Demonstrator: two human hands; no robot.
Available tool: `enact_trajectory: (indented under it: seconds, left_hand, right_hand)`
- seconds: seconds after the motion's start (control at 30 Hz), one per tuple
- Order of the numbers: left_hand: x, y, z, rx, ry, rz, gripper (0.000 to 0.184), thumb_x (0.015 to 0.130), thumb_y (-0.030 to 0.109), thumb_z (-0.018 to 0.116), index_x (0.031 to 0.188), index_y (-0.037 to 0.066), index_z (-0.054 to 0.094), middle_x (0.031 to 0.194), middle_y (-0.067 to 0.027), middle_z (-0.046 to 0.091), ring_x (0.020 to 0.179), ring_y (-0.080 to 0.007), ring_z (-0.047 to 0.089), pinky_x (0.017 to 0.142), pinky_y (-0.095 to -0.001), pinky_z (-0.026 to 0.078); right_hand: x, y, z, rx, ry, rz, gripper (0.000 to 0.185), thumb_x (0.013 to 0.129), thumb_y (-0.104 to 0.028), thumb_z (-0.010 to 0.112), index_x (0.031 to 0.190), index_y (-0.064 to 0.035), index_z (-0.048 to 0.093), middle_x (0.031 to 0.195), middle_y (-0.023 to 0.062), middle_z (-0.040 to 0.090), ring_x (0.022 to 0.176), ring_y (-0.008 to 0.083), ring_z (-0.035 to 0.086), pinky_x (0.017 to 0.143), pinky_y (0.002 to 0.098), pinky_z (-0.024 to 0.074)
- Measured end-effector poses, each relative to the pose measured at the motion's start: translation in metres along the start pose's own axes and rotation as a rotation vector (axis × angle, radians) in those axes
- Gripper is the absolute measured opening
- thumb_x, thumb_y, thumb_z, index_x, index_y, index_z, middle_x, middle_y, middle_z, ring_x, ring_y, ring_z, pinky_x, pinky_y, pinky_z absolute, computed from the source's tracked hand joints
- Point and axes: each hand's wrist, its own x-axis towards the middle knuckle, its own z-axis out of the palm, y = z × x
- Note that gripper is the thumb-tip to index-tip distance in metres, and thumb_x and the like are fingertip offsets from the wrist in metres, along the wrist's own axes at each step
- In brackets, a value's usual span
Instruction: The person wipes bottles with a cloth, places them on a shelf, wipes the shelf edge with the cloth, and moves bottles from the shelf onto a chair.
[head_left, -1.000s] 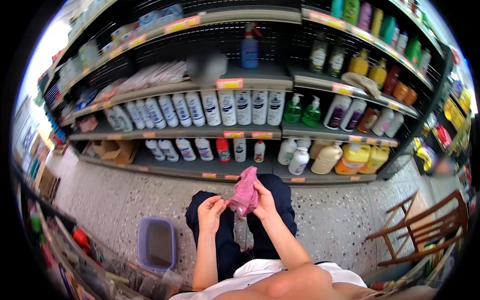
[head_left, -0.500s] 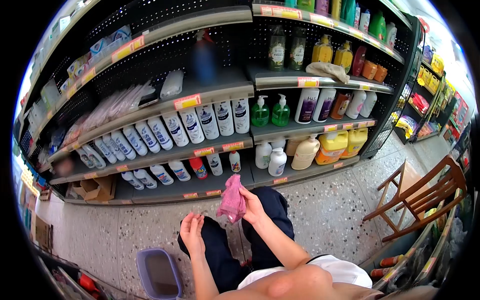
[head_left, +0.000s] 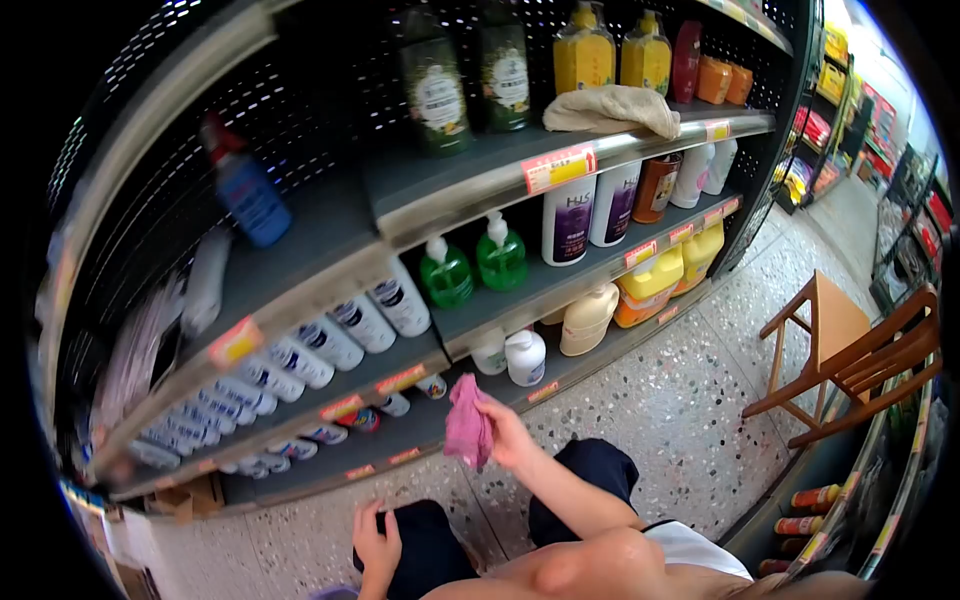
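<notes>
A crumpled pink cloth (head_left: 467, 425) is gripped in my right hand (head_left: 510, 438), held in front of the lower shelves above the floor. My left hand (head_left: 377, 540) lies by my left knee with nothing in it, its fingers loosely bent and apart. Beyond the cloth, a white pump bottle (head_left: 525, 358) stands on the bottom shelf. Green pump bottles (head_left: 500, 255) are on the shelf above it. Higher up, a beige cloth (head_left: 615, 110) drapes over the shelf edge. To the left stands a blue spray bottle (head_left: 255, 200) with a red trigger.
A wooden chair (head_left: 845, 350) stands on the speckled floor at the right. White bottles (head_left: 300, 360) line the left shelves. Only the rim of a purple basin (head_left: 335, 592) shows at the bottom edge. Another shelf with orange-capped items (head_left: 815, 497) is close at the lower right.
My view has turned right and come nearer the shelves. My left hand has lowered to my left knee. The pink cloth stays in my right hand, and the basin has mostly left view.
</notes>
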Motion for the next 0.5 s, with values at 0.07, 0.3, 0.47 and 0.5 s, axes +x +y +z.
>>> enact_trajectory:
  seconds: [0.07,0.3,0.47,0.5]
  left_hand:
    - [0.013,-0.028,0.012,0.057,-0.023,0.073,0.022,0.082,0.006,0.063,0.103,0.002,0.061,0.102,-0.0189,0.062,0.095,-0.0374,0.06,0.083,-0.0409,0.049]
    - [0.057,-0.196,0.068,0.09,-0.875,-0.076,0.026,0.091,0.015,0.057,0.113,0.002,0.059,0.116,-0.0212,0.058,0.106,-0.0399,0.057,0.091,-0.0425,0.047]
    - [0.071,-0.103,0.055,0.113,-0.815,-0.097,0.025,0.085,0.012,0.059,0.108,0.002,0.059,0.11,-0.0206,0.058,0.101,-0.0392,0.058,0.087,-0.0439,0.048]
    - [0.075,-0.069,0.051,0.12,-0.778,-0.093,0.025,0.083,0.011,0.06,0.107,0.002,0.059,0.108,-0.0203,0.058,0.1,-0.039,0.059,0.086,-0.0442,0.048]
  right_hand:
    - [-0.007,0.001,0.001,0.133,0.042,-0.017,0.04,0.095,-0.013,0.052,0.134,-0.0072,0.046,0.119,0.0104,0.06,0.106,0.0255,0.061,0.094,0.0413,0.0505]
    - [-0.018,-0.024,0.019,0.048,0.523,-0.134,0.041,0.093,-0.009,0.052,0.132,-0.0017,0.047,0.119,0.0112,0.061,0.105,0.0227,0.062,0.095,0.0398,0.0495]
    - [-0.029,-0.035,0.018,0.164,0.413,-0.189,0.042,0.093,-0.011,0.053,0.134,-0.003,0.046,0.12,0.0127,0.06,0.106,0.0269,0.062,0.095,0.0422,0.0504]
    - [-0.028,-0.034,0.012,0.188,0.338,-0.161,0.043,0.093,-0.011,0.054,0.134,-0.0033,0.045,0.12,0.0133,0.06,0.107,0.028,0.061,0.095,0.0429,0.0502]
